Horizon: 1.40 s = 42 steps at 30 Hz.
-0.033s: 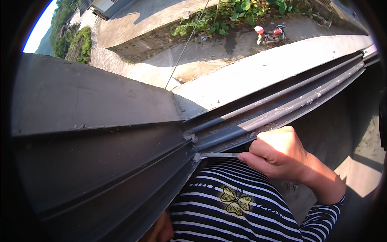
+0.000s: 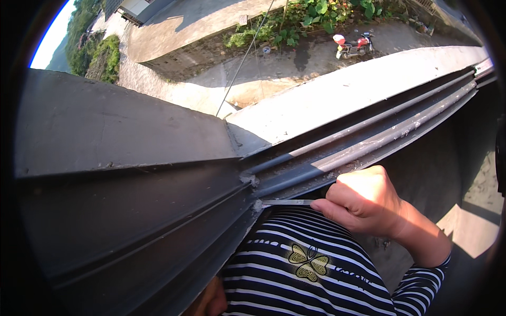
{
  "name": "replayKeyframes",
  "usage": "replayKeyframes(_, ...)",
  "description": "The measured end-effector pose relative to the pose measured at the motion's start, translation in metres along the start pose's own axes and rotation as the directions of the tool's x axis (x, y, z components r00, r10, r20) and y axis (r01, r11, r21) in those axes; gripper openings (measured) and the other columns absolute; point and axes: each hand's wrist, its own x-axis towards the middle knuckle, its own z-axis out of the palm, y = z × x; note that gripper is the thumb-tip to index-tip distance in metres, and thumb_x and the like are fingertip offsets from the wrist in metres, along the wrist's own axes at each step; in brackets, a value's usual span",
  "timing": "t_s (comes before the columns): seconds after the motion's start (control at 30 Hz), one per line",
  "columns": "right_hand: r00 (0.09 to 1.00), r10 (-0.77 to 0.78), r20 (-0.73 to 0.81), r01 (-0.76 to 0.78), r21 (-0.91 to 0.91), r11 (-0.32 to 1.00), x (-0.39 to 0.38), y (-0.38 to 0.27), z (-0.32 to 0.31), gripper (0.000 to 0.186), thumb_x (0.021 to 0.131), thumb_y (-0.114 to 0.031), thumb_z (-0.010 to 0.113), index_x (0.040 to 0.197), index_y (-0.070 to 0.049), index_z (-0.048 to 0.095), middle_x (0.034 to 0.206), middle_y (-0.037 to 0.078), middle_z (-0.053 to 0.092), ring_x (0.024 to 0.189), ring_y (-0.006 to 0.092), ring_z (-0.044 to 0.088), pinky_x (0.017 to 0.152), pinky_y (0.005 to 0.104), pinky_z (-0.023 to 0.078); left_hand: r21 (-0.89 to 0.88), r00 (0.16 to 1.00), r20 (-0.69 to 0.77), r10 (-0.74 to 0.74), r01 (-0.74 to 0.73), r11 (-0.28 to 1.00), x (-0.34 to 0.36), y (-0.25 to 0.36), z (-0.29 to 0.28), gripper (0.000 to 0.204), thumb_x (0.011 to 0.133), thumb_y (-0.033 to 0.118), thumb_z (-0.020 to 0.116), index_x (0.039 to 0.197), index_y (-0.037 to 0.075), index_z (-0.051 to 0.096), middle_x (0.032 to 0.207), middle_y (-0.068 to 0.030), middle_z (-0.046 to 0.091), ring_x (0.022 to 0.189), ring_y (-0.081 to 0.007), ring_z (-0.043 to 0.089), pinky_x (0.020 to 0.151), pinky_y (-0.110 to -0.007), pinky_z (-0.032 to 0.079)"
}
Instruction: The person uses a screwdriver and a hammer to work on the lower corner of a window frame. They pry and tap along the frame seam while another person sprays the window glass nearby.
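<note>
My right hand is closed around a thin, flat metal tool. The tool's left end meets a pale, crumbly patch at the corner where two dark ribbed metal channels meet, one on the left and one running to the upper right. A second pale lump sits just above in that corner. My left hand shows only partly at the bottom, beside the left channel's edge, mostly hidden. My striped shirt with a clover patch lies below the tool.
A concrete ledge borders the channels on the left, continuing as a sunlit strip to the right. Beyond and lower are a paved lane, a red motorbike, plants and a cable. Deep shadow lies at the right.
</note>
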Motion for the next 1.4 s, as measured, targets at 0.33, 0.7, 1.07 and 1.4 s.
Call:
replayKeyframes(0.33, 0.960, -0.278, -0.012, 0.216, -0.595, 0.774, 0.011, -0.040, 0.005, 0.006, 0.063, -0.009, 0.060, 0.062, -0.006, 0.055, 0.055, 0.002, 0.035, 0.048, 0.0122, 0.040, 0.040, 0.0235, 0.029, -0.016, 1.000, -0.024, 0.020, -0.020, 1.000, 0.002, 0.000, 0.003, 0.033, 0.098, 0.035, 0.047, 0.101, 0.002, 0.050, 0.090, -0.0141, 0.059, 0.077, -0.0198, 0.057, 0.072, -0.032, 0.047)
replayKeyframes(0.7, 0.982, -0.122, 0.142, 0.174, -0.444, 0.879, 0.035, -0.048, -0.015, 0.017, 0.065, -0.015, 0.065, 0.058, -0.011, 0.049, 0.053, 0.003, 0.042, 0.046, 0.0153, 0.050, 0.039, 0.0295, 0.040, -0.028, 0.989, -0.031, 0.144, -0.145, 0.989, 0.002, -0.014, 0.001, 0.043, 0.098, 0.044, 0.040, 0.102, 0.002, 0.048, 0.090, -0.0174, 0.061, 0.077, -0.0224, 0.058, 0.078, -0.036, 0.047)
replayKeyframes(1.07, 0.996, -0.076, -0.039, 0.059, -0.329, 0.943, 0.008, -0.016, 0.001, 0.027, 0.076, -0.019, 0.071, 0.059, -0.011, 0.052, 0.052, 0.002, 0.047, 0.043, 0.0157, 0.051, 0.039, 0.0284, 0.040, -0.117, 0.998, -0.056, 0.036, -0.042, 0.992, -0.023, -0.006, -0.005, 0.044, 0.098, 0.043, 0.043, 0.106, 0.000, 0.046, 0.094, -0.0200, 0.058, 0.088, -0.0236, 0.056, 0.086, -0.039, 0.046)
replayKeyframes(1.4, 0.979, -0.148, -0.139, 0.092, -0.346, 0.934, -0.005, -0.008, 0.013, 0.030, 0.075, -0.018, 0.072, 0.058, -0.013, 0.048, 0.052, 0.001, 0.040, 0.042, 0.0137, 0.046, 0.039, 0.0270, 0.037, -0.261, 0.996, 0.053, -0.076, 0.087, 0.962, 0.009, 0.000, 0.011, 0.043, 0.098, 0.043, 0.043, 0.109, 0.001, 0.047, 0.092, -0.0174, 0.057, 0.094, -0.0253, 0.054, 0.087, -0.040, 0.045)
